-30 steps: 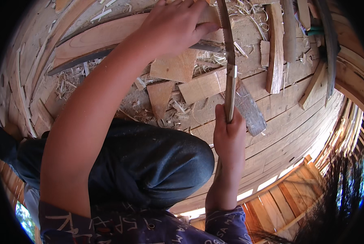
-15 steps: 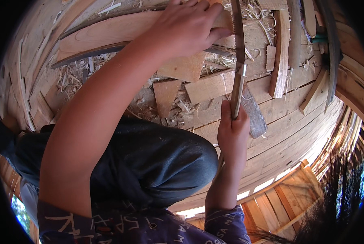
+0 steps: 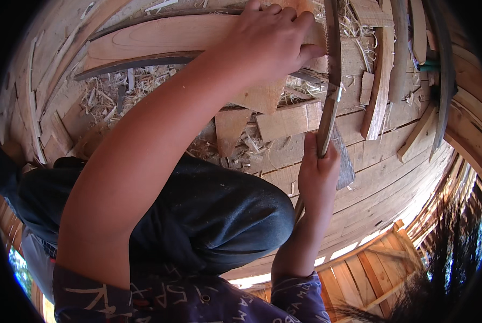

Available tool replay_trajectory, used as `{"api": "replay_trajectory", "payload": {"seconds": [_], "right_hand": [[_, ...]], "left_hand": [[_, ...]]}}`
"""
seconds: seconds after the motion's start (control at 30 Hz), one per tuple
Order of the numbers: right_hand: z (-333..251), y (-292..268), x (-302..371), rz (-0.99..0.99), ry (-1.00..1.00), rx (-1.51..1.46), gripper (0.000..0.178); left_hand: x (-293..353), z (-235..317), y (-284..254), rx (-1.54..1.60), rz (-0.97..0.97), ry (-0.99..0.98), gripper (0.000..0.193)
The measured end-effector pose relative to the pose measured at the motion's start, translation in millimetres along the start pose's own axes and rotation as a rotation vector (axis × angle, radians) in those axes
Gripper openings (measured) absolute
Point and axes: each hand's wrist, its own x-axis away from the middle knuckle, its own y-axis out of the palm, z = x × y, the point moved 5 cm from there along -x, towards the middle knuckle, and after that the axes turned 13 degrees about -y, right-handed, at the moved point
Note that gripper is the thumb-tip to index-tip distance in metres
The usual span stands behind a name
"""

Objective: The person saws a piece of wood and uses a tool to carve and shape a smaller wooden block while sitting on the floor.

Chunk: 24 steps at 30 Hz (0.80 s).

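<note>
My right hand (image 3: 319,161) grips the long handle of a saw (image 3: 333,54), its narrow blade running away from me with teeth along the left edge. My left hand (image 3: 276,35) is closed over the right end of a long curved wooden plank (image 3: 160,36), with its thumb close to the toothed edge. The blade crosses beside the plank end; the exact contact is hidden by my fingers. Beneath my left wrist lie offcut pieces, among them a flat wood block (image 3: 289,121) and a tapered piece (image 3: 231,129).
Wood shavings (image 3: 103,99) litter the plank floor (image 3: 370,183). Several wooden strips, one a pale thick strip (image 3: 378,91), lie at the right near a dark curved timber (image 3: 440,81). My bent knee (image 3: 252,210) sits close below the work.
The view has shifted slightly, so the scene sits a little lower and to the right. Both hands keep their holds on the plank and the saw.
</note>
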Motion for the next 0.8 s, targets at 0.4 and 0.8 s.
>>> {"api": "replay_trajectory", "payload": {"seconds": [0.4,0.8], "right_hand": [[1.7,1.8,-22.6,-0.02,-0.011,0.006,0.029],[1.2,0.2,-5.3,-0.007,-0.007,0.013,0.034]], "left_hand": [[3.6,5.0,-8.7,0.01,-0.078,0.062,0.054],[1.9,3.6,3.3,-0.035,-0.081,0.092,0.058]]}}
